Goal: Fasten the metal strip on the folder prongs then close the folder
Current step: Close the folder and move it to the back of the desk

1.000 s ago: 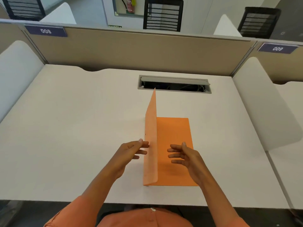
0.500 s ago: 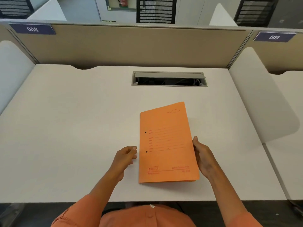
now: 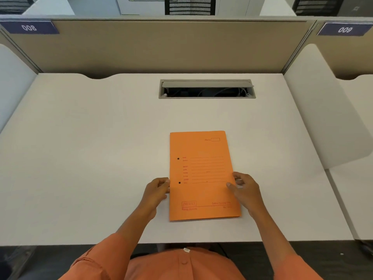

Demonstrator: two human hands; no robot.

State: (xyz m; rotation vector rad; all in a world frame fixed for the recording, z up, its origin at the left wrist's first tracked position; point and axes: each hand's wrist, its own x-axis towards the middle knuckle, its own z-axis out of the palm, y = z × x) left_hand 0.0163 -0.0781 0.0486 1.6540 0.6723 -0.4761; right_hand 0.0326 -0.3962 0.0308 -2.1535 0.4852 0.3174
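Orange folder (image 3: 203, 174), white desk (image 3: 90, 158)

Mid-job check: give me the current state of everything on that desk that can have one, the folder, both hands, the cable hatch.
orange folder: closed, flat on the desk, front cover up.
left hand: curled against the folder's left edge, gripping nothing.
right hand: thumb on the cover at the right edge; whether it pinches cannot be told.
cable hatch: lid open, cables visible inside.
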